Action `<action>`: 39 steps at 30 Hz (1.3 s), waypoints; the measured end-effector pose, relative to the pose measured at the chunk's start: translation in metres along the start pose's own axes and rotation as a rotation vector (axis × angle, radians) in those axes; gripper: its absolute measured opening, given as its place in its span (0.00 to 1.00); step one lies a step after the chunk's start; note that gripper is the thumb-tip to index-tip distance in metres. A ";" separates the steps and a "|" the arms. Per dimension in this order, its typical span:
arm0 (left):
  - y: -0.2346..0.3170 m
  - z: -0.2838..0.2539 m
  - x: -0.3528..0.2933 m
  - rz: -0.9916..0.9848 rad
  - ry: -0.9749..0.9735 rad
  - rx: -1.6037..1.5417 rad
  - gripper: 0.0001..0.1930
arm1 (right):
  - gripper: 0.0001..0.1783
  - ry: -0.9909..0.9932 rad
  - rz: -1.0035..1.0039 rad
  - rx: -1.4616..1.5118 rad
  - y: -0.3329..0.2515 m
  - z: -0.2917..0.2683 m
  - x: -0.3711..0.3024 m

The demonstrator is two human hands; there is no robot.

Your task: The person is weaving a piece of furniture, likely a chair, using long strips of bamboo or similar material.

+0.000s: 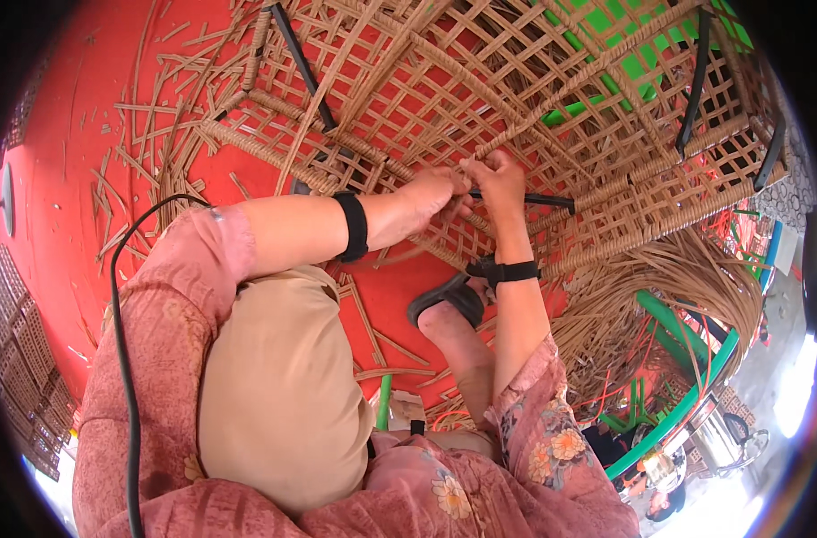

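Observation:
A large open-weave frame (516, 81) of tan, rattan-like strips leans in front of me, with cord-wrapped rails and black bars. Both hands meet at its near side, where a wrapped rail (565, 97) comes down toward my fingers. My left hand (433, 195) has its fingers curled in at the weave. Beside it, my right hand (502, 186) pinches thumb and forefinger together at the end of that rail. They appear to grip a thin strip, mostly covered by the fingers. A black bar (549, 201) passes just behind my right wrist. Each wrist wears a black strap.
Cut strips (171, 134) litter the red floor (77, 206) at left. A thick bundle of long strips (668, 287) hangs over a green-rimmed holder (686, 403) at right. Green plastic (605, 54) shows behind the weave. A black cable (121, 359) crosses my left sleeve.

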State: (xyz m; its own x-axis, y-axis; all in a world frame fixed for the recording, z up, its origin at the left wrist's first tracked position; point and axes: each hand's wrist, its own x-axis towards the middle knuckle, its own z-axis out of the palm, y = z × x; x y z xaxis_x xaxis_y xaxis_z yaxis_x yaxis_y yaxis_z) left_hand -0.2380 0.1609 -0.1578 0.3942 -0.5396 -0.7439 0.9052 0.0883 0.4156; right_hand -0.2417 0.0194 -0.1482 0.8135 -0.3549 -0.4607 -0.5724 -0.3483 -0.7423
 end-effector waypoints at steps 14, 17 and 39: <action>0.014 -0.021 0.058 0.452 0.041 0.717 0.13 | 0.09 0.041 -0.214 -0.275 -0.005 -0.007 -0.002; 0.016 -0.020 0.063 0.340 -0.043 0.613 0.10 | 0.07 0.173 -0.396 -0.593 0.001 -0.006 0.000; 0.039 -0.024 0.038 0.487 0.192 1.194 0.17 | 0.22 0.029 0.054 0.624 0.017 0.020 -0.001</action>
State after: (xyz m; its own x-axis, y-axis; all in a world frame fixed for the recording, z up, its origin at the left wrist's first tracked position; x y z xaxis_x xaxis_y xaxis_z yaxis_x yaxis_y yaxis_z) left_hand -0.1840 0.1637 -0.1827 0.7462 -0.5265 -0.4074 0.0044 -0.6080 0.7939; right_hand -0.2501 0.0310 -0.1703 0.7768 -0.3845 -0.4988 -0.4375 0.2402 -0.8665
